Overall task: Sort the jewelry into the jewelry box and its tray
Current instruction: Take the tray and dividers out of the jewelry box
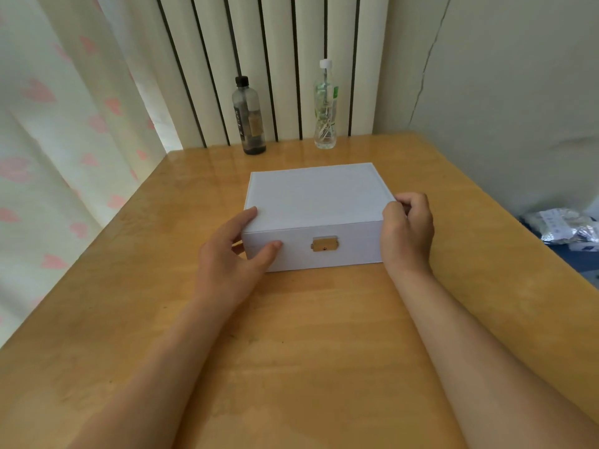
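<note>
A closed white jewelry box (pixel 316 196) with a gold clasp (pixel 324 244) on its front sits in the middle of the wooden table (pixel 291 335). My left hand (pixel 233 257) holds the box's front left corner, thumb on the front face and fingers along the left side. My right hand (pixel 406 228) grips the front right corner, fingers curled over the lid's edge. No jewelry and no tray are in sight; the box's inside is hidden.
A dark bottle (pixel 248 118) and a clear bottle (pixel 325 106) with a white cap stand at the table's far edge against a ribbed wall. A heart-print curtain (pixel 64 140) hangs at the left. Silver packets (pixel 564 226) lie beyond the right edge.
</note>
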